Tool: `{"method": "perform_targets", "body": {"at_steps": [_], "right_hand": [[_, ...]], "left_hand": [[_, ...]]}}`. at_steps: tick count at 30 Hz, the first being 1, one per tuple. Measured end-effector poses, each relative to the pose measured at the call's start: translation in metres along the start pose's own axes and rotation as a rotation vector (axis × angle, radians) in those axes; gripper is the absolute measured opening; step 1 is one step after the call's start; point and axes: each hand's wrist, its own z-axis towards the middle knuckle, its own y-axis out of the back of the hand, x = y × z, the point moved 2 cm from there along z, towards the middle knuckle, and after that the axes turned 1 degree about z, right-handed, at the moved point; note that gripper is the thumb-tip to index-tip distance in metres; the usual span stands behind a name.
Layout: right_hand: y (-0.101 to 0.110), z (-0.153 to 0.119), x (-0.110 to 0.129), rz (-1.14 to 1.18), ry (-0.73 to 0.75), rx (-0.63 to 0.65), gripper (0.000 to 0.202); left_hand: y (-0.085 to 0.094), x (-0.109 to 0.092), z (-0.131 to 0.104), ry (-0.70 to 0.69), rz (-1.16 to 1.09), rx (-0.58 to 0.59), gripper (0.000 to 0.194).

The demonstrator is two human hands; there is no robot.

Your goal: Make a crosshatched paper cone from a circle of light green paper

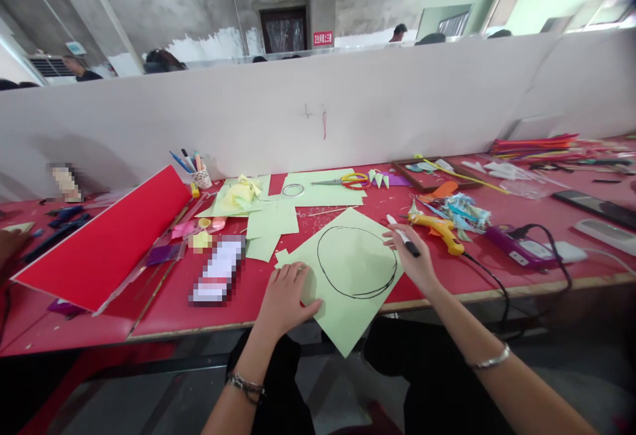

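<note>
A light green sheet lies turned like a diamond at the table's front edge, one corner hanging over it. A large black circle with doubled lines is drawn on the sheet. My left hand rests flat on its left side, thumb spread from the fingers, holding nothing. Over the sheet's right side, my right hand is closed around a white marker with a black end. Behind the sheet are yellow-handled scissors and a silver ring on more green paper.
A yellow glue gun with a black cord and a purple device lie right. Left are a phone and a raised red board. A pen cup stands by the white partition. Another person's hand shows far left.
</note>
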Motion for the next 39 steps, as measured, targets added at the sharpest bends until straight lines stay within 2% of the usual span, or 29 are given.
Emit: {"method": "perform_targets", "body": {"at_steps": [3, 5, 8, 11, 14, 18, 20, 23, 29, 33, 35, 37, 39], "right_hand": [[-0.002, -0.021, 0.017, -0.335, 0.125, 0.199, 0.023], [-0.009, -0.034, 0.023, -0.570, 0.154, 0.286, 0.025], [-0.021, -0.046, 0.024, -0.844, 0.204, 0.282, 0.030], [-0.026, -0.046, 0.019, -0.945, 0.226, 0.259, 0.032], [-0.024, -0.038, 0.011, -0.907, 0.246, 0.341, 0.030], [-0.021, -0.024, 0.002, -0.860, 0.275, 0.396, 0.029], [-0.021, -0.018, -0.001, -0.855, 0.270, 0.403, 0.031], [-0.022, -0.014, -0.004, -0.858, 0.257, 0.409, 0.033], [-0.019, -0.012, -0.009, -0.819, 0.300, 0.430, 0.032], [-0.010, -0.005, -0.011, -0.742, 0.329, 0.520, 0.030], [-0.003, 0.002, -0.009, -0.690, 0.319, 0.611, 0.029], [0.005, 0.009, -0.006, -0.630, 0.317, 0.720, 0.028], [0.014, 0.019, -0.001, -0.608, 0.307, 0.697, 0.026]], "left_hand": [[-0.001, -0.017, -0.002, 0.047, 0.065, 0.028, 0.055], [0.000, -0.032, -0.004, 0.082, 0.096, 0.046, 0.056], [0.005, -0.057, -0.010, 0.116, 0.099, 0.064, 0.057], [0.014, -0.070, -0.014, 0.066, 0.025, 0.110, 0.047], [0.019, -0.056, -0.011, -0.023, -0.035, 0.080, 0.039], [0.008, -0.004, -0.004, -0.009, 0.002, -0.013, 0.047], [-0.002, 0.020, -0.003, 0.040, 0.009, 0.018, 0.052], [-0.010, 0.038, -0.002, 0.069, 0.035, 0.061, 0.052], [-0.007, 0.055, 0.018, 0.108, 0.230, 0.012, 0.044], [0.006, 0.066, 0.036, 0.170, 0.385, -0.051, 0.038], [0.014, 0.061, 0.042, 0.175, 0.389, -0.073, 0.040], [0.019, 0.049, 0.048, 0.102, 0.335, -0.084, 0.040], [0.019, 0.032, 0.054, -0.030, 0.211, -0.049, 0.044]]}}
